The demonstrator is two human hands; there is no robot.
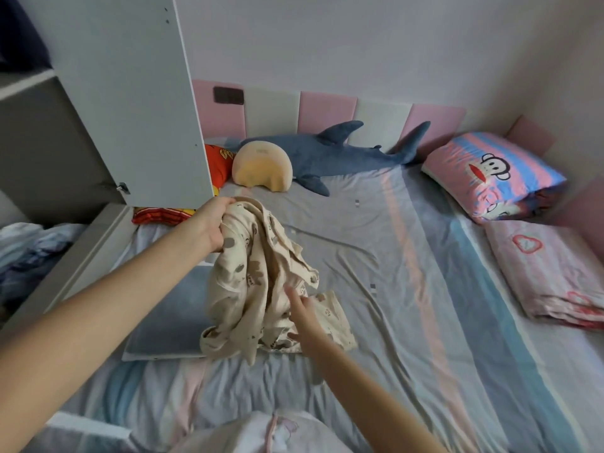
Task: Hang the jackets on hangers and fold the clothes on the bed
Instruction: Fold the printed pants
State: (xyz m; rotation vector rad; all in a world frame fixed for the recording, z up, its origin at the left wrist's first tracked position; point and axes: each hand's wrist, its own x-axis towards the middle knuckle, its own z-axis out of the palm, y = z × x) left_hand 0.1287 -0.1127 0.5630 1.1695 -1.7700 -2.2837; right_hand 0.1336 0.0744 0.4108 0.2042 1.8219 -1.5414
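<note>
The cream garment (258, 273), printed with small brown figures, hangs bunched from the left hand (212, 225) over the left half of the bed (425, 289); its lower end lies crumpled on the sheet and partly on a grey-blue pad (163, 322). The fingers of the left hand are curled round a gathered upper portion of the cloth. The right hand (309, 322) reaches into the lower folds with fingers extended and spread, touching the fabric; no pinch is visible. Judged from the drape, the material is thin, soft and light, with no stiffness of its own: it collapses wherever it is unsupported and does not hold a fold until pressed flat. It appears neither slippery nor fragile, so a firm pinch is acceptable. A single gathered grip keeps the piece tangled. Recommended hold: two points well apart along one edge, such as both shoulders or both hem corners, so that the cloth hangs open. Which end is the collar cannot be told from this view. The bare sheet to the right of the pad offers a flat surface for spreading and folding
</note>
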